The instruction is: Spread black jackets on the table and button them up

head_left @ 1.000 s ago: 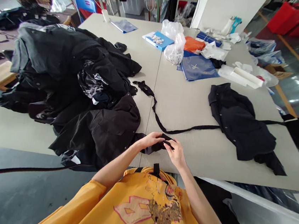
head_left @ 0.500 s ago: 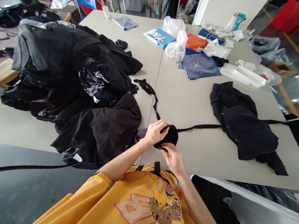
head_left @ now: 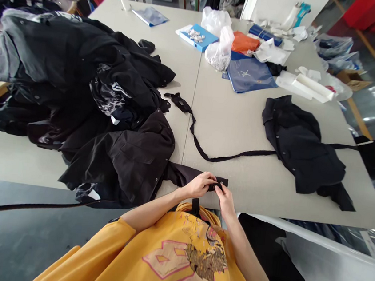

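Black cloth band (head_left: 187, 175) lies flat on the table's near edge, running out from under a black jacket (head_left: 121, 160) into both hands. Left hand (head_left: 199, 185): fingers closed, wrapped over the band, gripping it. Right hand (head_left: 226, 201): fingertips (head_left: 221, 188) pinched on the band's far end, just beside the left hand, the two touching or nearly so. Thin black strap (head_left: 236, 153) lies on the table, apart from the hands, running right to a second black jacket (head_left: 303, 143).
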Motion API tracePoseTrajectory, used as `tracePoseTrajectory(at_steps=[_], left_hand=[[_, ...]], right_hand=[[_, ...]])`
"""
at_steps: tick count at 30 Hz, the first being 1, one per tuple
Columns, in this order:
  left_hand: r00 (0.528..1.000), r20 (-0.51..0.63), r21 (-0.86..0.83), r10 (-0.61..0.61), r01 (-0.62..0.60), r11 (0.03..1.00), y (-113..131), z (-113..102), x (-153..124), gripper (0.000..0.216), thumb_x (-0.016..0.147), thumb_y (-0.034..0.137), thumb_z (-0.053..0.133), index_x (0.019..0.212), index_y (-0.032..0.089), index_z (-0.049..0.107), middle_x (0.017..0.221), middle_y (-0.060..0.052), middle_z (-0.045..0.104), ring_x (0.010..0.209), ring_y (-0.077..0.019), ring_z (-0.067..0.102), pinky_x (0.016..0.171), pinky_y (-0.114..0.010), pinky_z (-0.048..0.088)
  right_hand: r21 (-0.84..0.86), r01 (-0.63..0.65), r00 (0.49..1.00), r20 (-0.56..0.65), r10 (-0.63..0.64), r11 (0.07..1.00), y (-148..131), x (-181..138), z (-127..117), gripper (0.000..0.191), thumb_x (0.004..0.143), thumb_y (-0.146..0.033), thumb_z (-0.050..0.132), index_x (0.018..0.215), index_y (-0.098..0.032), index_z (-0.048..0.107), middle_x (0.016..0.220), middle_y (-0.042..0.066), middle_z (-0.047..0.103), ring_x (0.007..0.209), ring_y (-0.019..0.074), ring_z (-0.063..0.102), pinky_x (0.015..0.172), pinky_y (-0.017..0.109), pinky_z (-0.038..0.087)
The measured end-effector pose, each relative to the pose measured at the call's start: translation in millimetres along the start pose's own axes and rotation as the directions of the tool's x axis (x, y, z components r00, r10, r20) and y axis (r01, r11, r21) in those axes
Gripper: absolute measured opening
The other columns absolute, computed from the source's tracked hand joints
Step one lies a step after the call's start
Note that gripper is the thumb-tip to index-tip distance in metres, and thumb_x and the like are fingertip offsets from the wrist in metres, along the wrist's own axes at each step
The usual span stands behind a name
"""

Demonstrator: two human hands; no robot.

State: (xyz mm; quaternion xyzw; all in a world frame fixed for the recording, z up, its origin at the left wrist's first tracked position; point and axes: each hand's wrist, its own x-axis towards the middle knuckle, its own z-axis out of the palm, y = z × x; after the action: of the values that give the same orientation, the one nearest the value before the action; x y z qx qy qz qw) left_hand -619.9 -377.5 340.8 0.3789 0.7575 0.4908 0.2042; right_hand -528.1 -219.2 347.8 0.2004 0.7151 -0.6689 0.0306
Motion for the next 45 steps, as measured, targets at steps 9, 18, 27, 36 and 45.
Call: tracePoseTrajectory(at_steps=[9,18,27,36,45], left_hand=[[0.987,-0.025,-0.201,-0.158,0.149,0.968,-19.4,-26.3,5.0,0.033,0.095,0.026,0.05,0.118,0.017,0.072,0.12,-0.01,0.07,0.115,-0.0216,0.064,0.107,-0.033,0.047],[0.869,0.174,-0.366,-0.464,0.495,0.788,-40.8,-71.4,1.8,0.056,0.084,0.067,0.064,0.096,0.013,0.075,0.081,-0.004,0.072,0.071,-0.0186,0.064,0.062,-0.026,0.047],[0.999,-0.036,-0.159,-0.033,0.027,0.987,7.0,-70.8,8.6,0.039,0.097,0.051,0.055,0.114,0.016,0.064,0.116,-0.011,0.065,0.107,-0.022,0.062,0.097,-0.036,0.049],[0.984,-0.048,0.185,0.169,-0.158,0.97,46.3,-34.3,-4.8,0.022,0.1,0.038,0.061,0.096,0.017,0.065,0.1,-0.008,0.066,0.095,-0.0215,0.057,0.087,-0.035,0.044],[0.946,-0.049,0.219,0.322,-0.304,0.927,27.9,-18.1,-24.9,0.027,0.107,0.035,0.047,0.102,0.015,0.065,0.088,-0.006,0.069,0.081,-0.0172,0.061,0.08,-0.031,0.047]], right_hand=[[-0.09,0.04,0.999,0.016,-0.039,0.995,-8.3,-17.6,-19.7,0.038,0.091,-0.056,0.061,0.085,-0.019,0.068,0.083,0.005,0.07,0.079,0.0222,0.06,0.072,0.032,0.05],[-0.202,0.171,0.977,0.161,-0.139,0.964,-32.8,-15.1,-15.3,0.038,0.095,-0.053,0.056,0.078,-0.02,0.058,0.067,-0.001,0.048,0.063,0.0147,0.043,0.058,0.027,0.036],[-0.31,0.346,0.932,0.219,-0.288,0.886,-51.5,-11.9,-1.9,0.032,0.099,-0.044,0.052,0.08,-0.02,0.06,0.075,0.002,0.058,0.07,0.0171,0.053,0.066,0.028,0.041],[-0.32,0.266,0.945,-0.097,-0.311,0.909,-45.0,-21.1,8.5,0.036,0.103,-0.05,0.039,0.089,-0.021,0.056,0.077,0.002,0.058,0.068,0.0167,0.052,0.064,0.029,0.045],[0.082,-0.018,0.937,-0.347,0.045,0.996,-24.0,-9.5,14.9,0.067,0.084,-0.056,0.069,0.136,-0.018,0.049,0.102,0.008,0.071,0.086,0.0232,0.069,0.084,0.04,0.055]])
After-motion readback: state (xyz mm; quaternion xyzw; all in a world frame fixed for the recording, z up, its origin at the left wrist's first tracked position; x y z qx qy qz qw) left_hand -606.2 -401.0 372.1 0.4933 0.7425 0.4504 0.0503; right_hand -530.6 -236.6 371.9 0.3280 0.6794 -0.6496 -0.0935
